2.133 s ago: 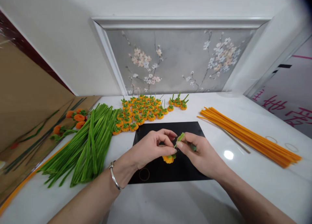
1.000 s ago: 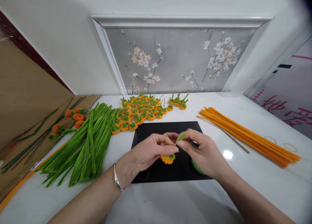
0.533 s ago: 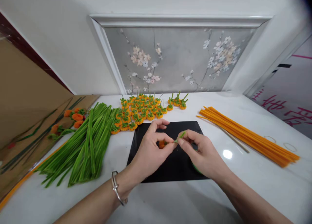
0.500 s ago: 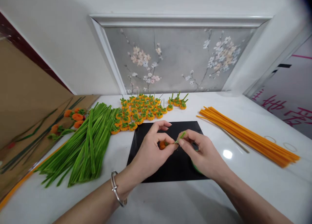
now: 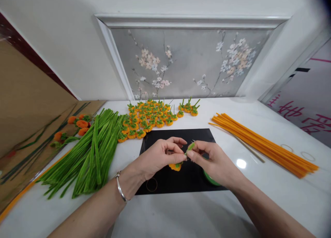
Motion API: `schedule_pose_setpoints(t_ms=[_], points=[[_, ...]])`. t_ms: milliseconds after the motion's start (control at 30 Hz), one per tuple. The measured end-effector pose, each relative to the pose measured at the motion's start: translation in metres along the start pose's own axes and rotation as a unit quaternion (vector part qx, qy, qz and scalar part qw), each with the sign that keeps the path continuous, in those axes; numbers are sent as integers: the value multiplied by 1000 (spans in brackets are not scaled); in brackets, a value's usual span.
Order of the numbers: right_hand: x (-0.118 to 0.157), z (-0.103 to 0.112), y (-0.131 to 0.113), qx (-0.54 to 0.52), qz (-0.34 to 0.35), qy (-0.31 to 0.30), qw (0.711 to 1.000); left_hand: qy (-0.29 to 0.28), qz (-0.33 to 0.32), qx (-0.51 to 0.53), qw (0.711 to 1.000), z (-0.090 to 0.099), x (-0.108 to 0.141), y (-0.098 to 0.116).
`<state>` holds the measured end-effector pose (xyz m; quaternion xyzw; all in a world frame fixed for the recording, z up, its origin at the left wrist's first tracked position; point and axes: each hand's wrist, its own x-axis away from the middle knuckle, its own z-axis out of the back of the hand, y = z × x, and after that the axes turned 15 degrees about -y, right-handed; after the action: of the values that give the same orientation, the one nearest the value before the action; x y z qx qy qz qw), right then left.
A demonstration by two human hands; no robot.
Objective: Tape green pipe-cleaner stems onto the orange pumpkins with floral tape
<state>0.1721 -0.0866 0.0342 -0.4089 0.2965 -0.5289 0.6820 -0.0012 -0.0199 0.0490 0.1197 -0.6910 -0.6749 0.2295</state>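
Observation:
My left hand (image 5: 165, 154) pinches the lower end of a short green pipe cleaner (image 5: 190, 147), thumb against fingertips. From the other side, my right hand (image 5: 210, 158) grips the same piece between thumb and forefinger. Just below the left fingertips is a small orange fuzzy pumpkin-like piece (image 5: 175, 167) with green on top; how it joins the green piece is hidden. Both hands are above a black mat (image 5: 165, 184). Under my right hand shows the edge of a round green object (image 5: 210, 179), mostly covered.
Long green pipe cleaners (image 5: 95, 155) lie in a heap at left, orange pipe cleaners (image 5: 263, 145) at right beside a thin stick (image 5: 249, 150). Several finished orange-and-green pieces (image 5: 150, 115) crowd the back. Orange pompom flowers (image 5: 82, 123) lie far left. A rubber band (image 5: 151, 185) rests on the mat.
My left hand has turned and shifted down slightly, bringing the orange piece into fuller view below its fingers. The rubber band on the mat is now uncovered. Both hands stay pinched together.

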Motion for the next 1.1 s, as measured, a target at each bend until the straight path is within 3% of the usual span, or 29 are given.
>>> schedule_pose_setpoints(t_ms=[233,500,600,733,867,967,1100], points=[[-1,1,-2,-12,7,-2,1000,45,-9,-29,999,-4,0,-2],[-4,-4,6,-3,-2,13,1000,99,-16,-151,983,-7,-6,-8],[-8,-4,14,-7,2,31,999,67,2,-159,985,-1,-8,-10],[-11,-4,17,-15,20,22,999,-26,20,-31,999,11,-10,-13],[-12,-5,14,-32,50,11,998,-76,15,41,996,16,-11,-19],[-12,-6,13,-33,47,13,998,-79,11,53,995,15,-11,-21],[-12,-7,15,-29,27,22,999,-33,3,22,999,11,-11,-19]])
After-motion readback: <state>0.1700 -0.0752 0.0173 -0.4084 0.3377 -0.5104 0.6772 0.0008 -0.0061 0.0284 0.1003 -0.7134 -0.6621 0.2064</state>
